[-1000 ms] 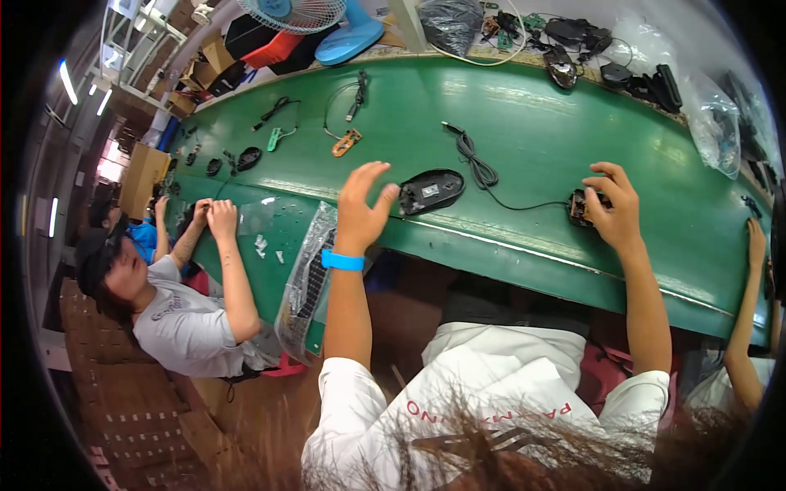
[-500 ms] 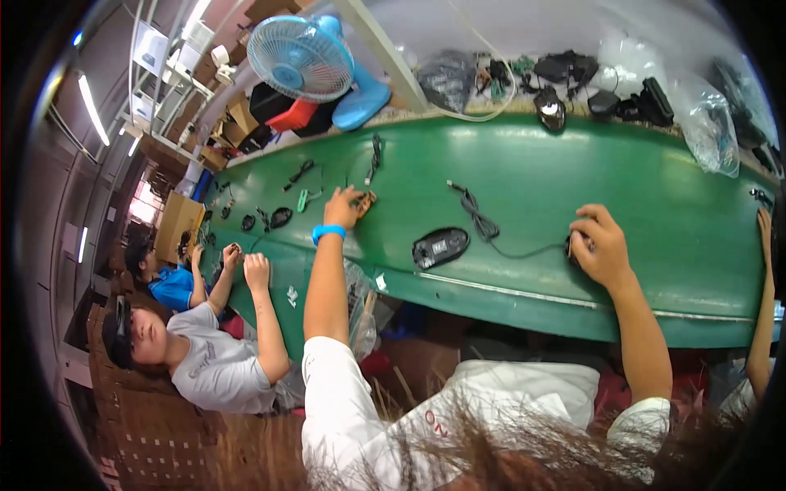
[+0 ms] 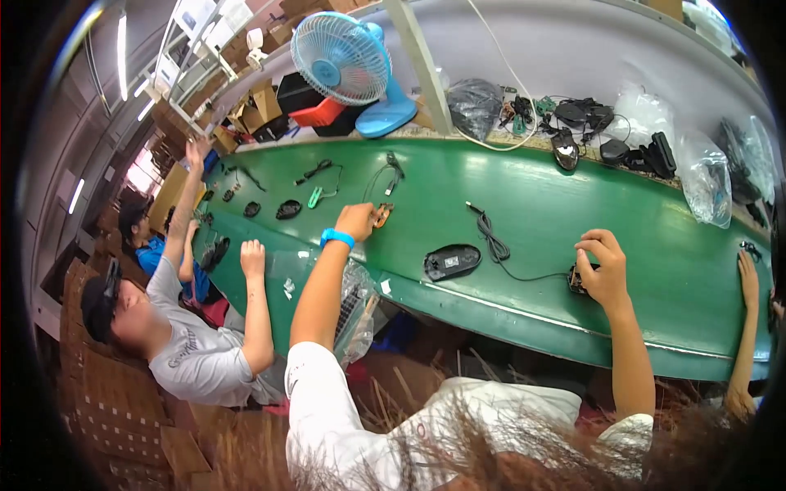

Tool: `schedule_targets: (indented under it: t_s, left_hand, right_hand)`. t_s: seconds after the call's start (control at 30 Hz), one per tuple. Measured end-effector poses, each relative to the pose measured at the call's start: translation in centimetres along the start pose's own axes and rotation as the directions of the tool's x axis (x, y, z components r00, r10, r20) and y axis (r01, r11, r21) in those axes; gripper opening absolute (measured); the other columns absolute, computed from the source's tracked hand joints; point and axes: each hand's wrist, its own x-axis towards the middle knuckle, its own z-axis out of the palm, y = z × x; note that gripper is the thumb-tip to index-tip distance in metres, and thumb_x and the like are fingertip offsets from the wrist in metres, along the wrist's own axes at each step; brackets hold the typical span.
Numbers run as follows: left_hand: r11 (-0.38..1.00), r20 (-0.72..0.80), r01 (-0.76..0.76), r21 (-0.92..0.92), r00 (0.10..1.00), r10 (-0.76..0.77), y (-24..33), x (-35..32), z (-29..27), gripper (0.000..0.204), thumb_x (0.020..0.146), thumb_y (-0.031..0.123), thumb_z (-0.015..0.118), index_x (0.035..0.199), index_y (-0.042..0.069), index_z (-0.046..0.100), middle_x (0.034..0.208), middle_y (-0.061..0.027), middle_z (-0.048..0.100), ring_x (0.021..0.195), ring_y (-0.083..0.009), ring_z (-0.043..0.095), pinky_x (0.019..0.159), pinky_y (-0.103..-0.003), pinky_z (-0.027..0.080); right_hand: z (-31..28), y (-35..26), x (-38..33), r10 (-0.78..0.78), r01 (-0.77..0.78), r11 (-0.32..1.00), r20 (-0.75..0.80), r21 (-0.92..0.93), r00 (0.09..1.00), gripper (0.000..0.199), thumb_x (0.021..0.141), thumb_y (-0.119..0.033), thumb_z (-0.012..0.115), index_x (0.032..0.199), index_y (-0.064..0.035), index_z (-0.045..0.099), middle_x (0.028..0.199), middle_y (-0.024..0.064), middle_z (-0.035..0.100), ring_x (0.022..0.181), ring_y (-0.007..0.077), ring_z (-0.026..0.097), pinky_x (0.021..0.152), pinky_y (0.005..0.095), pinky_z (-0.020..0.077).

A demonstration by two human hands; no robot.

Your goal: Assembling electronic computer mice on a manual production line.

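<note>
A small orange part [image 3: 381,215] at centre frame is pinched by the left hand [image 3: 358,221], fingers closed on it. A dark piece [image 3: 578,281] is gripped by the right hand [image 3: 602,262]. Between them, nearer the left, a black mouse [image 3: 451,262] lies crosswise on the green table [image 3: 532,204].

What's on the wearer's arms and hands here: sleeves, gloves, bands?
Both hands are bare, no gloves. The left hand has a bright blue band at the wrist; the forearm is uncovered up to a short white sleeve. The right hand shows no band or watch, and that arm is also uncovered up to a white sleeve.
</note>
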Motion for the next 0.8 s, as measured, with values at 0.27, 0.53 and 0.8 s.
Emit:
schedule_targets:
  t_s: [0.27,0.53,0.8]
  left_hand:
    - [0.942,-0.206,-0.074,-0.328,0.979,0.005,5.0,-2.4,0.8,0.012,0.082,0.004,0.066,0.094,0.005,0.07,0.08,-0.0113,0.066,0.068,-0.0207,0.066,0.063,-0.035,0.054]
    - [0.872,-0.676,-0.319,-0.371,0.737,-0.018,15.3,-7.3,0.3,0.013,0.08,-0.003,0.066,0.092,0.003,0.066,0.083,-0.0119,0.063,0.072,-0.0253,0.066,0.066,-0.036,0.054]
    - [0.875,-0.846,-0.435,-0.211,0.53,0.059,17.3,-9.9,1.4,0.025,0.079,-0.008,0.07,0.098,0.003,0.061,0.091,-0.0135,0.065,0.082,-0.032,0.067,0.072,-0.039,0.055]
  right_hand:
    - [5.4,-3.2,4.9,-0.069,0.068,0.998,0.187,0.011,0.98,0.012,0.077,-0.014,0.069,0.082,-0.003,0.069,0.086,0.0149,0.066,0.089,0.0333,0.062,0.08,0.0393,0.0507]
    - [18.6,-7.9,10.5,0.116,-0.358,0.9,0.655,0.249,0.746,0.052,0.078,-0.042,0.081,0.107,-0.0027,0.064,0.087,0.0109,0.068,0.081,0.0214,0.065,0.069,0.0357,0.052]
    - [19.4,-8.6,10.7,0.028,-0.677,0.664,0.895,0.316,0.445,0.035,0.08,-0.025,0.081,0.102,-0.0026,0.064,0.088,0.0066,0.069,0.081,0.0146,0.064,0.073,0.0289,0.051]
